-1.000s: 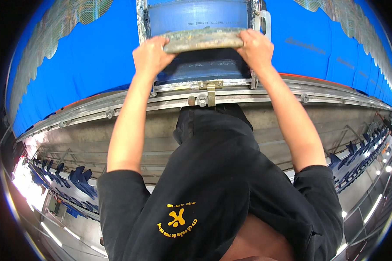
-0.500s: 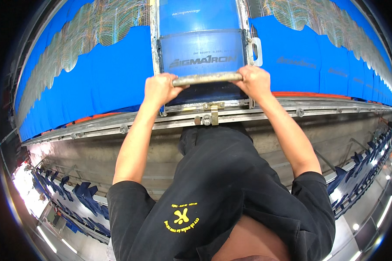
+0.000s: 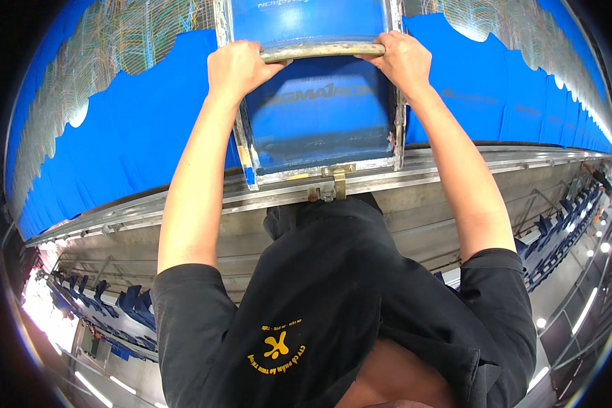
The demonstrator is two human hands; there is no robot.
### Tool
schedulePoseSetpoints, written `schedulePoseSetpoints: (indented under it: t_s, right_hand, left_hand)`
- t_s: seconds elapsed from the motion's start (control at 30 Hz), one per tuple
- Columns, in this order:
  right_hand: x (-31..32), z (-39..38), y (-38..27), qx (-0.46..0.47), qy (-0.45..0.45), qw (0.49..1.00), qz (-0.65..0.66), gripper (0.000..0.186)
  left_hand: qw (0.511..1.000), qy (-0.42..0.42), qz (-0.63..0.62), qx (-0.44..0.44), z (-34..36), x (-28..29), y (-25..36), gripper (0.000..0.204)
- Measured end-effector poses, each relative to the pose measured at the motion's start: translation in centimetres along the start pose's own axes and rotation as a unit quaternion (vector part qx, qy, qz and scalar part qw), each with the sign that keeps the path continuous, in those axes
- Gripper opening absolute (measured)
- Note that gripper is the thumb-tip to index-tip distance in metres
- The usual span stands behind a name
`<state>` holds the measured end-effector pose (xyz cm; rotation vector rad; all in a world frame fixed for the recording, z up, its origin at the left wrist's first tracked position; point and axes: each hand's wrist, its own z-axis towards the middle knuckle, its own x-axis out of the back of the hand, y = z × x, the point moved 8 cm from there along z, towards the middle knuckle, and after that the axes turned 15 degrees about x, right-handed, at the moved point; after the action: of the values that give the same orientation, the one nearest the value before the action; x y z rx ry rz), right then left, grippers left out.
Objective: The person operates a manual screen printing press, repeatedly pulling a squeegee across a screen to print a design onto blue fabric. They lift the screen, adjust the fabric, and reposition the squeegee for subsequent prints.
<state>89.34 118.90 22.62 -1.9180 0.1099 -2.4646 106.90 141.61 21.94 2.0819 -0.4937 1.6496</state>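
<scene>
My left hand (image 3: 236, 70) and my right hand (image 3: 406, 62) are closed round the two ends of a long squeegee (image 3: 323, 50). The squeegee lies crosswise over a printing screen (image 3: 251, 153), a narrow frame with blue mesh and dark lettering in its middle. Both arms reach forward, and the squeegee stands well up from the screen's near edge. Whether its blade touches the mesh is hidden. A brass-coloured clamp (image 3: 340, 182) sits at the frame's near end, on a metal rail (image 3: 428, 166).
Blue fabric pieces (image 3: 136, 122) lie left of the screen, and more blue fabric (image 3: 462, 102) with dark prints lies right. Beyond them the table surface shows shiny, multicoloured streaks (image 3: 163, 51). Dark cut pieces (image 3: 136, 306) line a rack behind me at left.
Both hands have pushed the squeegee away from me, from near the frame's close end toward its far part. More of the mesh and lettering now shows on my side of it.
</scene>
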Motion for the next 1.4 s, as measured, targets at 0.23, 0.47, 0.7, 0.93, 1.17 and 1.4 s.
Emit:
schedulePoseSetpoints:
  t_s: [0.23,0.47,0.7,0.93,1.17,1.4]
  right_hand:
    - [0.5,-2.3,-2.0,0.006,0.005,1.000,-0.021,0.039]
    - [2.8,-13.6,-8.0,-0.010,-0.023,0.998,0.053,0.042]
    - [4.2,-18.0,-10.5,-0.029,0.009,0.996,0.090,0.044]
    - [4.9,-14.7,-9.0,-0.015,-0.063,0.990,0.122,0.038]
    - [5.1,-4.8,-3.4,-0.025,-0.027,0.996,0.078,0.043]
    - [0.9,-0.1,-0.3,-0.024,-0.019,0.999,0.022,0.048]
  left_hand:
    - [0.999,-0.007,-0.011,0.031,-3.7,-0.5,-0.3,0.060]
    - [0.999,-0.028,-0.026,0.030,-16.5,-4.0,-0.5,0.046]
    - [0.998,0.033,-0.051,0.016,-21.8,-3.1,-0.3,0.046]
    - [0.990,-0.134,0.012,0.039,-18.9,-1.6,-0.3,0.060]
    - [0.996,-0.073,-0.017,0.041,-7.7,2.7,0.0,0.061]
    - [0.999,-0.029,0.010,0.041,-1.2,0.9,-0.2,0.066]
